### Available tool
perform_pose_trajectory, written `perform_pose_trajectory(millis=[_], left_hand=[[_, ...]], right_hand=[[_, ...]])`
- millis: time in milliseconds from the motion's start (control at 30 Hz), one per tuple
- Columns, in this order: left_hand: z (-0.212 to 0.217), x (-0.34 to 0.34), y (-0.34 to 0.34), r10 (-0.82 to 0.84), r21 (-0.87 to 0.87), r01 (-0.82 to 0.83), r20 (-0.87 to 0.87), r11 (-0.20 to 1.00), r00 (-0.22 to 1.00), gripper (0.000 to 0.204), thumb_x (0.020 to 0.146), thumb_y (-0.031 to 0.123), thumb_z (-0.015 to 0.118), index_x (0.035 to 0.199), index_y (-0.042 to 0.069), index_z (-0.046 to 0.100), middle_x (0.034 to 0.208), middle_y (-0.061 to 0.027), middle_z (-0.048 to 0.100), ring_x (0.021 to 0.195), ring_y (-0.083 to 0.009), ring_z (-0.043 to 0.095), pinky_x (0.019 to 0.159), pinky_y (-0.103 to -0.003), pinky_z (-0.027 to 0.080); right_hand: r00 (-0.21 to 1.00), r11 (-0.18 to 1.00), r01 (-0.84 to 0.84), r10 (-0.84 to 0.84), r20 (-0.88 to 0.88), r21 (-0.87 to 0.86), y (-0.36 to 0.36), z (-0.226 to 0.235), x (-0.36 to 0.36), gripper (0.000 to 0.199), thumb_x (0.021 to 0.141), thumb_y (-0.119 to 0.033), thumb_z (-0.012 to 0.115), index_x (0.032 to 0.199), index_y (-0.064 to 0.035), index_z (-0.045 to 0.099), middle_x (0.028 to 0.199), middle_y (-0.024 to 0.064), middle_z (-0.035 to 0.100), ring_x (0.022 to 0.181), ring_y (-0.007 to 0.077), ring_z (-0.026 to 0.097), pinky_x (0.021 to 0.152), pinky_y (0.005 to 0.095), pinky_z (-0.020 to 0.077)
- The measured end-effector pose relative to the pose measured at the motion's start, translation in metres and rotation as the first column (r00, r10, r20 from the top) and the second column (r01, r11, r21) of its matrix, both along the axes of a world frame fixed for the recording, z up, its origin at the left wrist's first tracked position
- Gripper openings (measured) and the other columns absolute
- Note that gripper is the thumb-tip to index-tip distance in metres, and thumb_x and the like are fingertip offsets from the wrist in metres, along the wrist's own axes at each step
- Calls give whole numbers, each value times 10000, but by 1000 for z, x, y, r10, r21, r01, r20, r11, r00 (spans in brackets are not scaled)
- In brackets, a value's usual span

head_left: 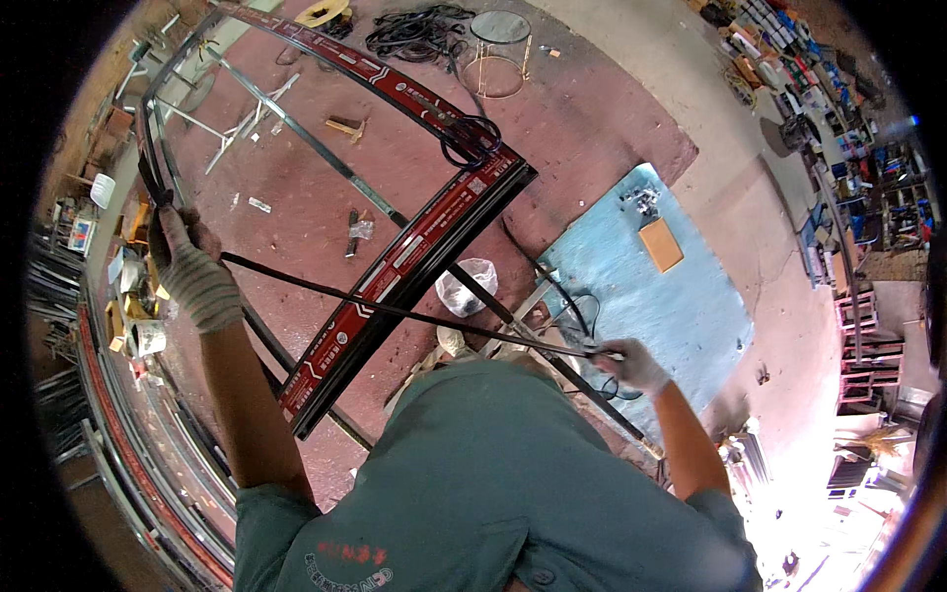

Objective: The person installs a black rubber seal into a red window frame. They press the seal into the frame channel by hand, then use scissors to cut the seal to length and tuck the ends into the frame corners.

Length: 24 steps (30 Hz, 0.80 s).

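Note:
My left hand (200, 281), in a striped knit glove, is raised at the left side of a large metal frame (434, 229) covered with red printed film. Its fingers are closed around a black flexible strip (424, 316), which looks like a rubber seal. From beside that hand the strip runs across the near bar of the frame, over to my right hand (636, 365). The gloved right hand, low on the right, pinches the strip between thumb and fingers. A loop of dark cord (472, 141) lies on the frame's corner.
Under the frame run long metal support bars (330, 158). A blue sheet (656, 296) on the floor holds a small tan box (661, 245) and loose hardware. A clear plastic bag (468, 287) sits below the near bar. Farther off are a hammer (345, 127) and coiled black strips (414, 35).

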State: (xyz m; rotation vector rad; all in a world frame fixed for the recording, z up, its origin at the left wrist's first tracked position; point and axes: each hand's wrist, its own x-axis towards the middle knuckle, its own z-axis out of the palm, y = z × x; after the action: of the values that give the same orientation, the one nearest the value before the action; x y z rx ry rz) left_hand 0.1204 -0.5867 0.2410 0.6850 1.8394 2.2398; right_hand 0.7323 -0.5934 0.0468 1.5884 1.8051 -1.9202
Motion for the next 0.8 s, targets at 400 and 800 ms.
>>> perform_pose_trajectory(millis=[400,800], left_hand=[[-129,199,71,-549,-610,119,-591,784,591,208,951,192,694,1103,52,715,989,-141,730,895,-252,720,809,-353,573],[-226,231,112,-614,-732,52,-528,679,587,218,863,222,773,940,33,695,901,-156,699,835,-343,665,759,-427,539]], right_hand=[[997,975,41,-55,59,217,-10,-86,45,310,906,-287,762,998,8,737,838,112,746,730,130,655,687,322,542],[998,982,52,-55,11,181,-25,-70,14,337,927,-317,744,1008,10,727,752,86,711,679,131,644,660,317,545]])
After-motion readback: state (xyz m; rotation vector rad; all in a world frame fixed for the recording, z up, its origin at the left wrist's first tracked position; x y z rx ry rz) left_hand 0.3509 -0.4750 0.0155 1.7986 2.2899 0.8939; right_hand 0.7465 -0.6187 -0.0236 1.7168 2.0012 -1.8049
